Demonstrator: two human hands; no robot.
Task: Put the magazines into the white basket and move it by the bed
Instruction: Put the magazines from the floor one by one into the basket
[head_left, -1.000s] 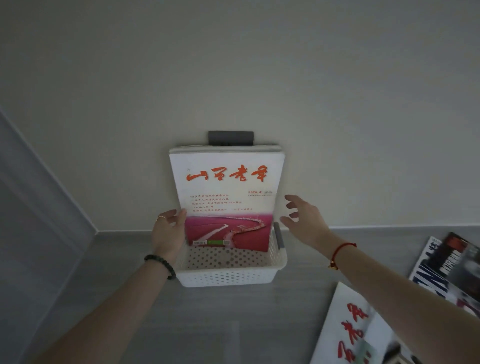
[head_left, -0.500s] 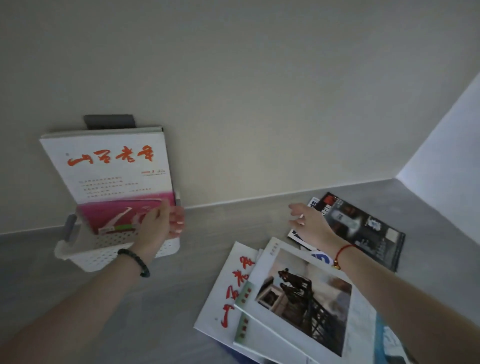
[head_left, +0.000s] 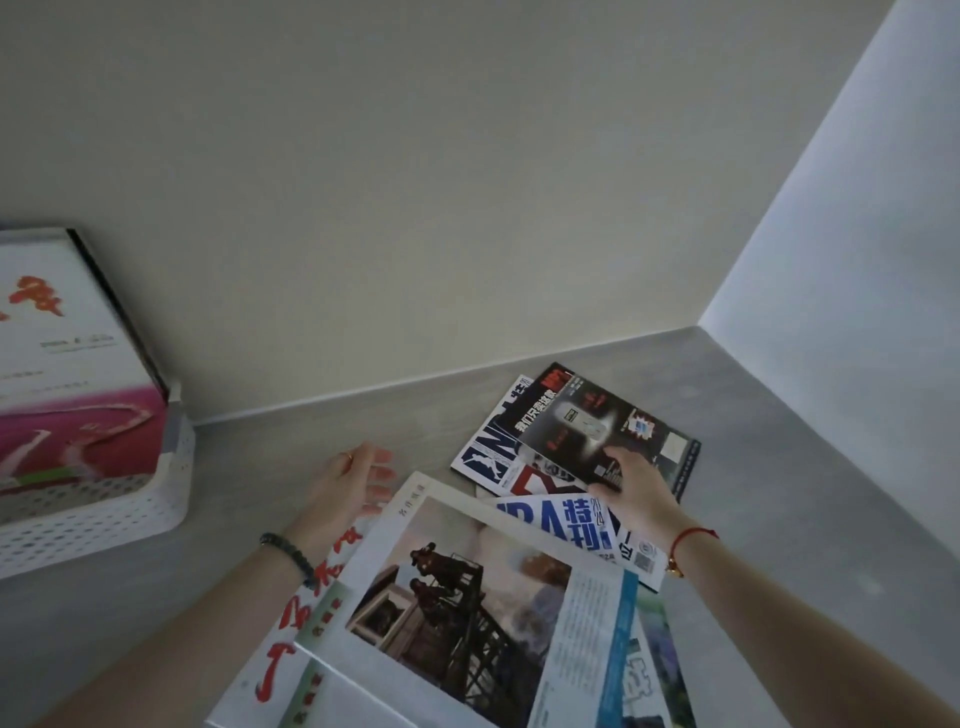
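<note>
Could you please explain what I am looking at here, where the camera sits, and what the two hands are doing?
There is no machine here: a person wears a wide-angle camera on the head, so the view looks forward and down along both forearms at a grey floor where two walls meet.

On the left stands the white basket, perforated, with a red-and-white magazine standing upright in it. More magazines lie loosely overlapped on the floor. The largest, nearest one has a painting on its cover.

The right hand, with a red string at the wrist, is gripping the near edge of a black-covered magazine at the far end of the pile. The left hand, with a dark bead bracelet, is open and empty, fingers spread just above the floor.
</note>
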